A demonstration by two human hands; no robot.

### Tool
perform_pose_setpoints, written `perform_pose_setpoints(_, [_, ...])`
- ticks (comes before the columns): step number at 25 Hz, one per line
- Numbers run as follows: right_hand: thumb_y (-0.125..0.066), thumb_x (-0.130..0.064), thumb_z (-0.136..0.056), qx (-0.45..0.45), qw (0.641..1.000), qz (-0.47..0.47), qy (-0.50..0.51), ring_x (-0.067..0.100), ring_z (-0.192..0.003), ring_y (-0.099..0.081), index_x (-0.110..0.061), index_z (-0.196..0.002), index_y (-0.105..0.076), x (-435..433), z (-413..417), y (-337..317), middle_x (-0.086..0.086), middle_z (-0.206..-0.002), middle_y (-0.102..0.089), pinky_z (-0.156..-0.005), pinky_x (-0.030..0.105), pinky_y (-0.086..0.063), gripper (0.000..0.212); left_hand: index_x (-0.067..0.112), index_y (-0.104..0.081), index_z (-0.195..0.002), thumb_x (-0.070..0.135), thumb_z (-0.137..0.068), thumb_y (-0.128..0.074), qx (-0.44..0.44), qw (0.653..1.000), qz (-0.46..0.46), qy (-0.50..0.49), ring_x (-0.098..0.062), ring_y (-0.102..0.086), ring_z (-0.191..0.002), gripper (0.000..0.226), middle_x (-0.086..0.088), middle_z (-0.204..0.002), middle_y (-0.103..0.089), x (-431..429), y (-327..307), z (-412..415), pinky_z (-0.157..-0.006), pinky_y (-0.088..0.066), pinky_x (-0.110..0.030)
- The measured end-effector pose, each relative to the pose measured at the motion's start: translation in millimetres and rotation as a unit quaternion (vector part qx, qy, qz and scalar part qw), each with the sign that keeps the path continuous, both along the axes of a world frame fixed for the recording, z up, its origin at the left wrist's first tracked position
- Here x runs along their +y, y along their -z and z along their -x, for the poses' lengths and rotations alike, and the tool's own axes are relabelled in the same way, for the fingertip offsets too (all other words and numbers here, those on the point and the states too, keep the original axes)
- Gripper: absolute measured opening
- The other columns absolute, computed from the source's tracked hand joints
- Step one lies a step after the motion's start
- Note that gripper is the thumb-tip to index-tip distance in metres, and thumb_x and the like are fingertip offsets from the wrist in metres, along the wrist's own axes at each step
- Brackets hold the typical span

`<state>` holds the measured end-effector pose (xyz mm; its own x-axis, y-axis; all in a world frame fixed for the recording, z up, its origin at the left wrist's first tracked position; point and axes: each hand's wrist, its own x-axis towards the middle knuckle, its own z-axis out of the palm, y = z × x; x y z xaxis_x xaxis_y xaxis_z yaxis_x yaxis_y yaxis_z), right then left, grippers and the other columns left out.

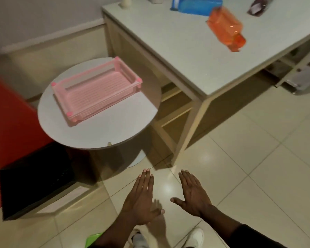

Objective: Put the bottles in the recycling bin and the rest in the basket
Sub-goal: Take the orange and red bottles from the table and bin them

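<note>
Left hand (pixel 141 199) and right hand (pixel 193 194) hover flat over the glossy floor tiles (pixel 258 158), fingers straight, holding nothing. A translucent orange plastic bottle (pixel 225 31) and a blue plastic bottle (pixel 195 5) lie on the white desk (pixel 177 51); the perforated pink plastic basket (pixel 95 90) sits on a round grey table (pixel 106 129)

Left hand (pixel 141 199) and right hand (pixel 193 194): both extended forward, backs up, fingers straight and together, thumbs spread inward. Neither grips anything. The hands are apart, side by side. Right forearm: dark sleeve (pixel 254 237).
</note>
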<state>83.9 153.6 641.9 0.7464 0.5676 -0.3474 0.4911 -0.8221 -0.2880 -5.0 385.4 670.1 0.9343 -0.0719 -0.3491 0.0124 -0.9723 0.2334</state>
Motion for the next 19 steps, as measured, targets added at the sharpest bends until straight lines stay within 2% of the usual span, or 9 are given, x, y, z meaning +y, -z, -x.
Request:
perform_pose_setpoints(2, [-0.029,-0.087,-0.091,0.0,1.0,-0.003,0.013,0.028,-0.162,0.006,-0.008,-0.166,0.001,-49,-11,-2,0.012,-0.173,0.007,-0.126,0.035,0.011,0.112,0.002,-0.036,-0.16,0.099,-0.074,-0.04,0.014,0.999,-0.006,0.039,-0.039,-0.021,-0.158,0.13,-0.021,-0.172,-0.019,-47,-7,-23,-0.125,0.02,-0.036])
perform_pose_setpoints(4, [-0.027,-0.087,-0.091,-0.007,1.0,-0.011,0.027,0.028,-0.161,0.007,-0.009,-0.166,0.002,-97,-24,-5,0.011,-0.173,0.008,-0.125,0.035,0.012,0.112,0.002,-0.042,-0.157,0.1,-0.075,-0.041,0.009,0.997,-0.026,0.068,-0.036,-0.022,-0.156,0.128,-0.021,-0.17,-0.027,-97,-12,-49,-0.127,0.02,-0.035])
perform_pose_setpoints(5, [-0.028,-0.087,-0.091,-0.008,0.999,-0.015,0.033,0.027,-0.161,0.008,-0.009,-0.166,0.003,-117,-31,-7,0.011,-0.173,0.008,-0.125,0.035,0.012,0.112,0.001,-0.038,-0.159,0.1,-0.076,-0.039,-0.003,0.997,-0.029,0.075,-0.036,-0.016,-0.158,0.129,-0.02,-0.172,-0.022,-116,-15,-62,-0.128,0.019,-0.037])
perform_pose_setpoints(8, [-0.03,-0.085,-0.091,-0.018,0.997,-0.025,0.065,0.028,-0.162,0.006,-0.008,-0.166,0.002,-176,-55,-14,0.012,-0.174,0.005,-0.125,0.036,0.011,0.112,0.003,-0.008,-0.167,0.099,-0.08,-0.032,-0.052,0.993,-0.03,0.101,-0.033,0.016,-0.161,0.131,-0.016,-0.175,0.011,-172,-29,-102,-0.13,0.011,-0.044])
perform_pose_setpoints(9, [-0.031,-0.085,-0.092,-0.022,0.996,-0.027,0.077,0.028,-0.162,0.006,-0.008,-0.166,0.002,-194,-63,-17,0.013,-0.174,0.005,-0.125,0.036,0.011,0.111,0.002,-0.003,-0.166,0.098,-0.081,-0.03,-0.058,0.992,-0.022,0.112,-0.032,0.021,-0.161,0.131,-0.016,-0.174,0.016,-189,-34,-116,-0.132,0.007,-0.046])
perform_pose_setpoints(12, [-0.034,-0.083,-0.091,-0.023,0.992,-0.043,0.113,0.027,-0.162,0.004,-0.009,-0.166,0.001,-237,-87,-25,0.012,-0.174,0.002,-0.126,0.035,0.009,0.111,0.0,-0.001,-0.165,0.096,-0.084,-0.029,-0.074,0.986,-0.036,0.147,-0.033,0.022,-0.161,0.129,-0.02,-0.173,0.019,-231,-47,-155,-0.133,-0.005,-0.052])
perform_pose_setpoints(17, [-0.035,-0.083,-0.09,-0.047,0.984,-0.071,0.159,0.025,-0.162,0.002,-0.01,-0.166,-0.001,-284,-147,-39,0.011,-0.175,-0.001,-0.127,0.034,0.005,0.111,0.002,0.008,-0.165,0.095,-0.086,-0.028,-0.115,0.976,-0.029,0.184,-0.031,0.028,-0.159,0.127,-0.018,-0.171,0.028,-285,-63,-226,-0.132,-0.002,-0.052])
perform_pose_setpoints(19, [-0.036,-0.08,-0.09,-0.061,0.98,-0.083,0.168,0.025,-0.162,0.002,-0.01,-0.166,-0.001,-296,-181,-44,0.01,-0.174,0.0,-0.127,0.033,0.006,0.109,0.003,0.006,-0.165,0.095,-0.087,-0.028,-0.131,0.972,-0.019,0.192,-0.032,0.025,-0.16,0.125,-0.017,-0.172,0.024,-304,-71,-262,-0.132,-0.007,-0.054])
